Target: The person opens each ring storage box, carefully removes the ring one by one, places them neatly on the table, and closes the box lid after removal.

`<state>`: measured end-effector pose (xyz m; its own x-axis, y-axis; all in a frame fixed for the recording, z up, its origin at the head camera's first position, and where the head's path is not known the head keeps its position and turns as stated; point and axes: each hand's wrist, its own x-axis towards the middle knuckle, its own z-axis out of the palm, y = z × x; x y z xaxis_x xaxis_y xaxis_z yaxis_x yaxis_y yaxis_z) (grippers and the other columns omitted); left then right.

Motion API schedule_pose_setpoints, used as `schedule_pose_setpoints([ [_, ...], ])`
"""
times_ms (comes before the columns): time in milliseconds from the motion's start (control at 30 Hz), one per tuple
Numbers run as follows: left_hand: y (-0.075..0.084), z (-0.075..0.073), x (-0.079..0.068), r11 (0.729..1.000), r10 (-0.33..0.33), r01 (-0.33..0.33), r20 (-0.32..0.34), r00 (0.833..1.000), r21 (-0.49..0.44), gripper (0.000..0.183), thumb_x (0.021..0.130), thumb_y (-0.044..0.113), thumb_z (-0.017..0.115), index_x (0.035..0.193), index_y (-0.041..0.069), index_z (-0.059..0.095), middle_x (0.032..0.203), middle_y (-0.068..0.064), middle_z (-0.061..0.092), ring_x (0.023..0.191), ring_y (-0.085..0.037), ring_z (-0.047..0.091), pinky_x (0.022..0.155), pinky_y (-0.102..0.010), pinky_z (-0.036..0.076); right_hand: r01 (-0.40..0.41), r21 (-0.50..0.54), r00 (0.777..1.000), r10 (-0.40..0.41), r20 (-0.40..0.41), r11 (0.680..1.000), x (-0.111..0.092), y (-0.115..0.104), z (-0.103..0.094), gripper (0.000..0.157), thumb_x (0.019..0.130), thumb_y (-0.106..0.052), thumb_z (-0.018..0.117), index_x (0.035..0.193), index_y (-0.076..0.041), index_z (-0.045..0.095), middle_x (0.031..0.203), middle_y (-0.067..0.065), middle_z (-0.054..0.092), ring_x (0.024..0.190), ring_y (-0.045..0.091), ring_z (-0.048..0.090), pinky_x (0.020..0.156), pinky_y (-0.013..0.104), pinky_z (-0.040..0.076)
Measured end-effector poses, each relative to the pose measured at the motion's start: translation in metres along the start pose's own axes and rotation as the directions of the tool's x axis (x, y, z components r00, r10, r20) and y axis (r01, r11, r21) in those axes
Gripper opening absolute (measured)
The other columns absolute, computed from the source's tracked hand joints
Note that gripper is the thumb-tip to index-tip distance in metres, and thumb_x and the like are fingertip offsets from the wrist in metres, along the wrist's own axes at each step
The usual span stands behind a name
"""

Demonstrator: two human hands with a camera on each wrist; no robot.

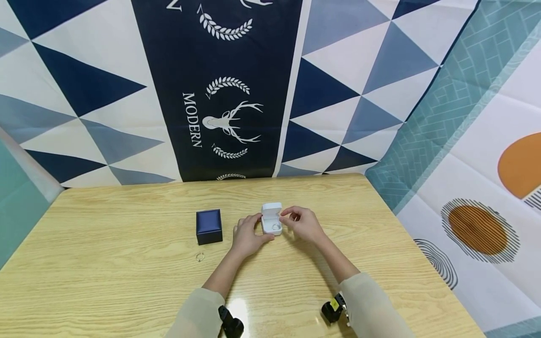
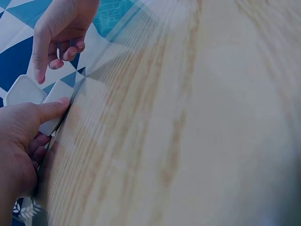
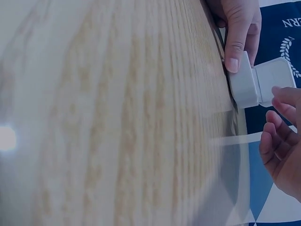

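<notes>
A small white ring box (image 1: 271,226) stands on the table with its lid raised. In it a ring (image 1: 276,226) shows. My left hand (image 1: 246,238) grips the box from the left, its thumb along the front, as the left wrist view also shows. At the box's right side is my right hand (image 1: 303,223), fingers loosely bent, with nothing seen between them. In the right wrist view its fingertips (image 3: 278,91) come close to the open lid (image 3: 276,79); whether they touch it I cannot tell.
Left of the hands sits a dark blue box (image 1: 209,227), closed. Another ring (image 1: 200,257) lies on the wooden table (image 1: 105,263) in front of it. A patterned cloth (image 1: 228,117) hangs behind the table's far edge.
</notes>
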<state>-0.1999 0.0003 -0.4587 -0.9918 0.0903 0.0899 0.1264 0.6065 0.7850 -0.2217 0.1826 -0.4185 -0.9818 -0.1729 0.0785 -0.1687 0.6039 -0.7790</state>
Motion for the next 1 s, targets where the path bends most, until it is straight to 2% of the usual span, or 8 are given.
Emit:
schedule_pose_setpoints([
  [233, 0.000, -0.001, 0.000, 1.000, 0.008, -0.008, -0.003, 1.000, 0.002, 0.071, 0.073, 0.037, 0.079, 0.132, 0.008, 0.052, 0.128, -0.008, 0.057, 0.112, -0.026, 0.045, 0.091, -0.043, 0.031, 0.069, -0.101, 0.997, -0.066, 0.036, 0.992, 0.001, -0.004, 0.003, 0.013, 0.083, -0.015, 0.069, 0.093, -0.008, 0.072, 0.066, 0.002, 0.057, 0.059, 0.010, 0.046, 0.051, 0.020, 0.036],
  [1000, 0.000, -0.001, 0.000, 1.000, 0.013, -0.013, 0.005, 1.000, -0.017, 0.071, 0.073, 0.037, 0.078, 0.133, 0.009, 0.051, 0.130, -0.008, 0.056, 0.114, -0.027, 0.044, 0.093, -0.044, 0.030, 0.080, -0.282, 0.991, -0.044, 0.129, 0.956, 0.007, -0.009, 0.012, 0.006, 0.084, -0.020, 0.069, 0.084, -0.015, 0.072, 0.066, -0.003, 0.058, 0.057, 0.008, 0.046, 0.052, 0.023, 0.037],
])
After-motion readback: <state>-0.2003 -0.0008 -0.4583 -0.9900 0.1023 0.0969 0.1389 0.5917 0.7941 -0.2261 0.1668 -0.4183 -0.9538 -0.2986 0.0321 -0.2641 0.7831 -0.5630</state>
